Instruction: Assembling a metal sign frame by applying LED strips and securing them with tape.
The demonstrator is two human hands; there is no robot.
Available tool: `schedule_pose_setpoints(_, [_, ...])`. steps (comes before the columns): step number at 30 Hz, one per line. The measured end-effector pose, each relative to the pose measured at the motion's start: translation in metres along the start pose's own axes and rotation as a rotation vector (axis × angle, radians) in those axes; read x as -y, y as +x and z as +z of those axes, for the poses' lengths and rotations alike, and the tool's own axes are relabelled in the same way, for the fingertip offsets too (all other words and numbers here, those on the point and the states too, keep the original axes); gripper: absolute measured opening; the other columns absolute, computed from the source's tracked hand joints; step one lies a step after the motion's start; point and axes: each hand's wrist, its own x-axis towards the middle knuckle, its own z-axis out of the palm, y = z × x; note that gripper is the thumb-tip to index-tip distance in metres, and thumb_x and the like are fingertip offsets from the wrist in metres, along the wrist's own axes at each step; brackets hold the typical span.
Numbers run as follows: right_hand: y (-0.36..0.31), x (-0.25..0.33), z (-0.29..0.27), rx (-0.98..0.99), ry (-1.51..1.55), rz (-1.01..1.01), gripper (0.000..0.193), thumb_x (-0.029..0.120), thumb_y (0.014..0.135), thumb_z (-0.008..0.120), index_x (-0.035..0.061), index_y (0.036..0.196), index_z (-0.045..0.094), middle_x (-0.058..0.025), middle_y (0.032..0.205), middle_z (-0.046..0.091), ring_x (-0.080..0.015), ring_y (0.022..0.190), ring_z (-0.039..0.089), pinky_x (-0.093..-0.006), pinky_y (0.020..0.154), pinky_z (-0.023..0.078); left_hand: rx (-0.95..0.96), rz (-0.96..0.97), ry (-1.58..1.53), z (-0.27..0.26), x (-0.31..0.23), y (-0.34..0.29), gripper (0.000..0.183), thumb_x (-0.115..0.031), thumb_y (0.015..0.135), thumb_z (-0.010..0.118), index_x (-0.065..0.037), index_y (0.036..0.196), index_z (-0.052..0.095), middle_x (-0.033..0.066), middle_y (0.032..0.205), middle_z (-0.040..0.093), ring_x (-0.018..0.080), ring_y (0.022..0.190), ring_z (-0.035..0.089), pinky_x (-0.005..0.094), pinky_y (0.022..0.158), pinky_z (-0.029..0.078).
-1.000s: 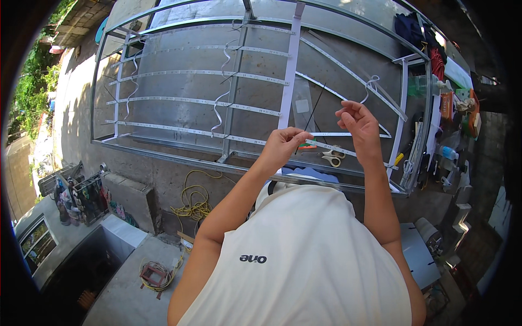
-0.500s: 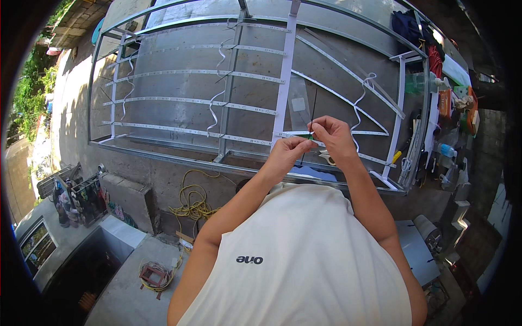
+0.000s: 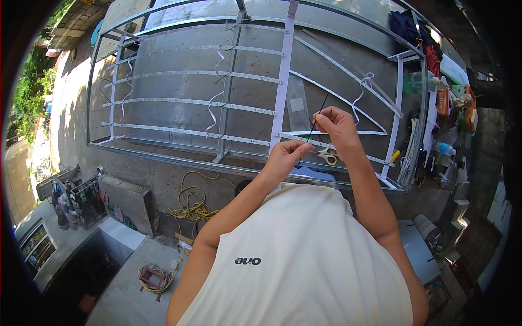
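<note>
A thin black cable tie [image 3: 312, 131] slants between my hands, its upper end sticking up past my right fingers. My left hand [image 3: 288, 156] pinches it low, with thumb and forefinger together. Higher up, my right hand [image 3: 338, 128] pinches it too. Both hands are over the near side of a metal frame [image 3: 224, 111], beside a white crossbar [image 3: 284, 70]. White LED strips [image 3: 187, 101] run across the frame, with dark tie ends poking out where some meet the bars. Scissors with pale handles [image 3: 328, 157] lie just below my right hand.
Loose white wires [image 3: 212, 111] curl over the strips. A clear bottle [image 3: 447, 150], bags and tools crowd the right side. Yellow cord [image 3: 191, 204] lies coiled on the ground at left, near a concrete block [image 3: 128, 198]. Blue material [image 3: 312, 173] lies at the frame's near edge.
My right hand has shifted slightly away from my left, opening a wider gap between them. The cable tie leans more to the right, and the scissors show more fully.
</note>
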Motion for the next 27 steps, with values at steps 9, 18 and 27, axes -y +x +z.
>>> schedule_pose_setpoints(9, [0.005, 0.011, -0.007, -0.022, 0.028, -0.059, 0.014, 0.017, 0.099, 0.071, 0.0035, 0.101, 0.074, -0.0022, 0.087, 0.072, -0.0078, 0.078, 0.063, -0.0232, 0.075, 0.051, 0.022, -0.035, -0.034, -0.001, -0.006, -0.007, 0.029, -0.028, 0.103, 0.066, -0.004, 0.114, 0.079, -0.0004, 0.097, 0.074, 0.0068, 0.088, 0.053, 0.0234, 0.075, 0.043])
schedule_pose_setpoints(18, [0.001, 0.011, -0.006, 0.052, 0.035, -0.073, 0.019, 0.021, 0.100, 0.072, 0.0034, 0.107, 0.075, -0.0009, 0.090, 0.072, -0.0074, 0.080, 0.062, -0.0230, 0.077, 0.050, 0.032, -0.106, -0.224, -0.007, -0.005, -0.009, 0.034, -0.031, 0.107, 0.059, -0.004, 0.113, 0.079, -0.0029, 0.086, 0.061, 0.0081, 0.073, 0.047, 0.0241, 0.066, 0.041])
schedule_pose_setpoints(27, [-0.010, -0.004, 0.000, 0.143, 0.100, -0.064, 0.020, 0.021, 0.102, 0.070, 0.0032, 0.110, 0.074, 0.0002, 0.091, 0.070, -0.0065, 0.081, 0.060, -0.0230, 0.079, 0.050, -0.040, -0.089, -0.243, -0.001, 0.001, -0.011, 0.028, -0.026, 0.104, 0.066, -0.003, 0.113, 0.079, -0.0021, 0.086, 0.066, 0.0058, 0.070, 0.046, 0.0229, 0.064, 0.040])
